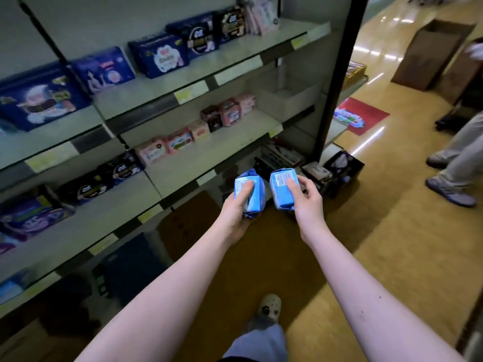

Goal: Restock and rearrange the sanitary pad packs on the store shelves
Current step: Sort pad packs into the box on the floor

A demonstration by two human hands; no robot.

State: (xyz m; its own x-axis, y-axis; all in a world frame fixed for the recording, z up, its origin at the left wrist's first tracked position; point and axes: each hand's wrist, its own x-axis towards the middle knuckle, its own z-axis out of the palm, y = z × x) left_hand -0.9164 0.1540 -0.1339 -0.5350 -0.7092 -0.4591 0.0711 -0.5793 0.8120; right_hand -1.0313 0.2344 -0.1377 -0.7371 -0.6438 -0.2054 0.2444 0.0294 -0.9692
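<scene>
Counting from far up-left of the hands: navy packs [159,54], five in a row, with a few pale ones at the row's right end, too blurred to count. Left of the hands, lower: dark packs [83,188], about three, and one purple pack [31,212]. Just above the hands: pink packs [180,141], five, with one dark pack among them; the shelf [235,142] beside them lies bare. Left hand [236,212]: curled round one blue pack [251,194], thumb across its face. Right hand [307,202]: gripping a second blue pack [283,190], barcode end up, just beside the first; both are held in front of the shelves, on none of them. Beyond the right hand, on the floor: open boxes [339,165], at least two, with stock inside. Far up-right: one carton [428,53] and a person's legs [460,152]. Status, by judgement: shelves partly filled, two packs in hand unplaced, boxes unemptied; most of the restocking remains.
</scene>
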